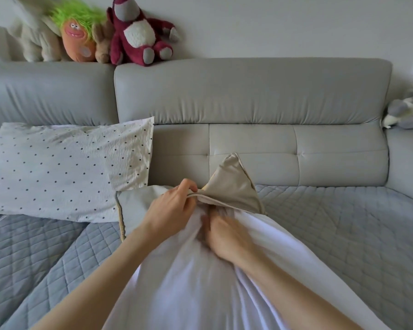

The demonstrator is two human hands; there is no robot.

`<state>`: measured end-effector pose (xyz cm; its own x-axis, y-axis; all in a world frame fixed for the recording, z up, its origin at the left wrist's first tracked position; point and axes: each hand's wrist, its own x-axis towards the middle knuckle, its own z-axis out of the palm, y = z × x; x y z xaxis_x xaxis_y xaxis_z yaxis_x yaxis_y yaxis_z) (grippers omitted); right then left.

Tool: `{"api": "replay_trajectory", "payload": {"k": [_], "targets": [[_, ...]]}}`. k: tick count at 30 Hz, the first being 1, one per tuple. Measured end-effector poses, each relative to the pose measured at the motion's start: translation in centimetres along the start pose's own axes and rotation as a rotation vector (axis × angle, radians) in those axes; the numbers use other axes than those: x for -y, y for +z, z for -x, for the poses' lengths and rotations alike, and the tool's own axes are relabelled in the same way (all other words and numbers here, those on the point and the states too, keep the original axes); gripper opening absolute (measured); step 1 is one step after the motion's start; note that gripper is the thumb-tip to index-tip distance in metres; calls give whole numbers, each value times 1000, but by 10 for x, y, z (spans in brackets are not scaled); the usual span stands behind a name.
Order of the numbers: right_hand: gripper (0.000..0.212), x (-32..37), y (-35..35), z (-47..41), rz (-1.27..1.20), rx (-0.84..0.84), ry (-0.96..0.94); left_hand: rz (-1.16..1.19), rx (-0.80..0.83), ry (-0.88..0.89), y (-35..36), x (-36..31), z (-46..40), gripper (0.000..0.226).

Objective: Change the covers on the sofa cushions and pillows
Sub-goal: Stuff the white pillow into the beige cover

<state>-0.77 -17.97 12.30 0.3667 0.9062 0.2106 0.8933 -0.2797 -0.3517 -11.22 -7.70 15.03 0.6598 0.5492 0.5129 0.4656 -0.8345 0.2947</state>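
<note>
A white pillow insert (pixel 191 277) lies on the sofa seat in front of me, its far end inside a beige cover (pixel 234 186) with piped edges. My left hand (pixel 174 208) pinches the cover's open edge between thumb and fingers. My right hand (pixel 224 236) grips the white insert just below that opening; it is blurred and its fingertips are hidden in the fabric. A white pillow with dark polka dots (pixel 65 170) leans against the backrest at the left.
The grey sofa (pixel 253 91) has a blue-grey quilted seat cover (pixel 343 222). Soft toys (pixel 138 32) sit on top of the backrest at the left. Another grey and white plush (pixel 405 110) lies on the right armrest.
</note>
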Motion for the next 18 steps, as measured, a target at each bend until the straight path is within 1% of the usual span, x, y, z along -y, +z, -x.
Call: {"api": "replay_trajectory", "payload": {"k": [1,2,3,4,5,6,7,8,9,10,11,12,13,14,15,16,17,18], "targets": [[35,2,6,-12,78,26,2,-18,50,-5,0,1,-1,17],[33,7,12,-18,138,16,-34,-50,99,-9,-3,3,-3,20],[34,13,17,-24,247,-31,-115,-91,140,-3,-5,7,-5,23],[38,19,19,-30,288,-66,-168,-133,161,14,-9,11,-9,25],[42,25,19,-34,272,-110,-225,-170,166,23,-14,16,-13,26],[44,29,19,-34,264,-130,-303,-214,151,28,-19,18,-18,26],[44,29,21,-38,264,-98,-398,-258,116,33,-23,20,-22,28],[42,27,25,-38,263,-24,-473,-288,71,47,-25,21,-26,32],[41,22,33,-40,287,16,-522,-304,29,70,-26,22,-29,39],[45,19,31,-40,290,133,-498,-305,-6,92,-27,20,-31,45],[49,16,30,-43,335,171,-480,-291,-35,109,-24,21,-32,48],[48,15,26,-46,328,178,-468,-264,-69,134,-21,20,-32,46],[44,12,26,-50,270,183,-458,-239,-99,152,-17,21,-32,43],[41,11,26,-61,229,132,-410,-212,-131,158,-16,21,-33,40],[44,12,19,-73,282,137,-367,-185,-157,152,-15,21,-34,38],[46,18,7,-79,270,94,-278,-166,-175,150,-14,20,-35,39],[43,11,10,-91,298,-49,-254,-161,-186,160,-14,20,-36,41],[39,11,6,-97,259,6,-251,-171,-193,184,-15,19,-37,43]]}}
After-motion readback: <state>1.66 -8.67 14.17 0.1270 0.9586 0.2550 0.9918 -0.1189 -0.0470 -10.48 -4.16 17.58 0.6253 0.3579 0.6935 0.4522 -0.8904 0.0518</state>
